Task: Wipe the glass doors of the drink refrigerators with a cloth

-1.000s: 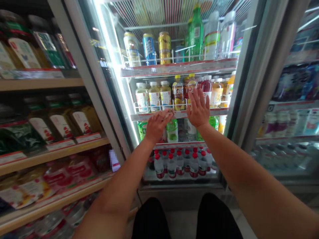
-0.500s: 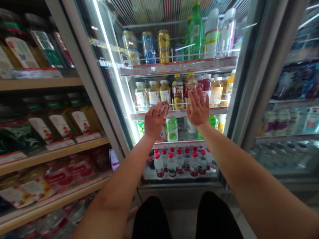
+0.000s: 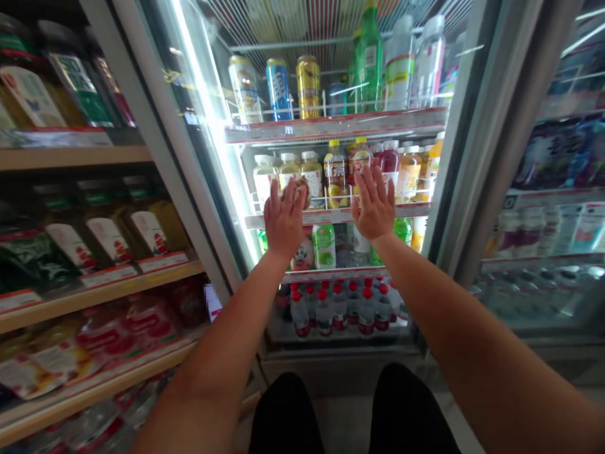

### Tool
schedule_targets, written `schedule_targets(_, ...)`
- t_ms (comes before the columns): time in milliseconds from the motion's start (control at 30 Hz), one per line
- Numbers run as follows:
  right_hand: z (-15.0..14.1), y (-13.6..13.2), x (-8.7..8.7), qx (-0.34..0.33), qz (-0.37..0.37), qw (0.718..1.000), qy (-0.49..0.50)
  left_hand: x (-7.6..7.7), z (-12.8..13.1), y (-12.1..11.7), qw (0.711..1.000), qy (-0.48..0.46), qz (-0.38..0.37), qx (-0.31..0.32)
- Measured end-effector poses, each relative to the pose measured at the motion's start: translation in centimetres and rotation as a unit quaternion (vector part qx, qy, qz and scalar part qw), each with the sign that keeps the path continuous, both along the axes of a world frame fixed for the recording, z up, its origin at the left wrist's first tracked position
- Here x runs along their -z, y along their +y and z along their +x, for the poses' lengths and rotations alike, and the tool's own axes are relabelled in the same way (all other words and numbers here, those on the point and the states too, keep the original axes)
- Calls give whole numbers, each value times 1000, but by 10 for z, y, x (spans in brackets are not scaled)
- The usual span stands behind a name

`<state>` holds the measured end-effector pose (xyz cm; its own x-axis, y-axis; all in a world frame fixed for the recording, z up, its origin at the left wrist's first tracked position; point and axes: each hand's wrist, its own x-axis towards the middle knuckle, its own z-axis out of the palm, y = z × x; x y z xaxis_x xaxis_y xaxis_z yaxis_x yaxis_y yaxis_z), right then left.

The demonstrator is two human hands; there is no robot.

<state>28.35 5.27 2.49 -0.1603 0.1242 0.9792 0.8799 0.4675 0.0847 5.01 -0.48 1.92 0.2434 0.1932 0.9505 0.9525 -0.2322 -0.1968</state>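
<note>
My left hand (image 3: 282,217) is raised against the glass door (image 3: 222,208) of a lit drinks fridge and presses a small crumpled wad (image 3: 297,189), pale and brownish, under its fingertips. My right hand (image 3: 375,205) lies flat on the same glass a little to the right, fingers spread and holding nothing. Behind both hands is the shelf of tea and juice bottles (image 3: 338,173). Cans (image 3: 307,85) and tall green bottles (image 3: 371,57) stand on the shelf above. Small red-capped water bottles (image 3: 340,309) fill the bottom shelf.
Wooden store shelves (image 3: 99,290) with bottles and packets run along the left. The fridge's grey frame (image 3: 491,126) stands at the right, with a second glass-fronted cooler (image 3: 553,208) beyond it. My dark-trousered knees (image 3: 345,410) are at the bottom.
My left hand has slid up and to the left along the glass with the wad, from the shelf edge to bottle height. The right hand has stayed flat in place.
</note>
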Motion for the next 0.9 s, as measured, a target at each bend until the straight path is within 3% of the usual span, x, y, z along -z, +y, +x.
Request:
schedule_targets(67, 0, 0, 0, 2, -2, 1000, -1, 9, 3, -2, 1000, 2, 7, 7)
schedule_targets(167, 0, 0, 0, 2, -6, 1000, 1, 42, 11, -11, 986, 156, -10, 52)
schedule_targets(233, 0, 0, 0, -3, -9, 1000, 3, 54, 14, -16, 968, 238, -21, 72)
schedule_targets(333, 0, 0, 0, -9, -6, 1000, 3, 37, 13, -15, 970, 236, -13, 60)
schedule_targets(433, 0, 0, 0, -7, 1, 1000, 3, 7, 13, -7, 993, 118, 21, 19)
schedule_targets(500, 0, 0, 1, -7, 0, 1000, 3, 5, 18, -3, 999, 43, 32, -8)
schedule_targets(567, -1, 0, 1, -4, 3, 1000, 4, 23, 25, -3, 999, 46, 9, -16)
schedule_targets(633, -1, 0, 1, 0, 6, 1000, 5, 48, 30, -6, 991, 121, -50, -6)
schedule_targets(700, -1, -1, 0, 3, 2, 1000, 6, 62, 31, -8, 975, 196, -103, 3)
schedule_targets(767, -1, -3, -1, 3, -6, 1000, 5, 55, 28, -6, 971, 215, -108, 1)
schedule_targets(900, -1, -3, -1, 0, -15, 1000, 5, 9, 23, 4, 995, 91, -27, -25)
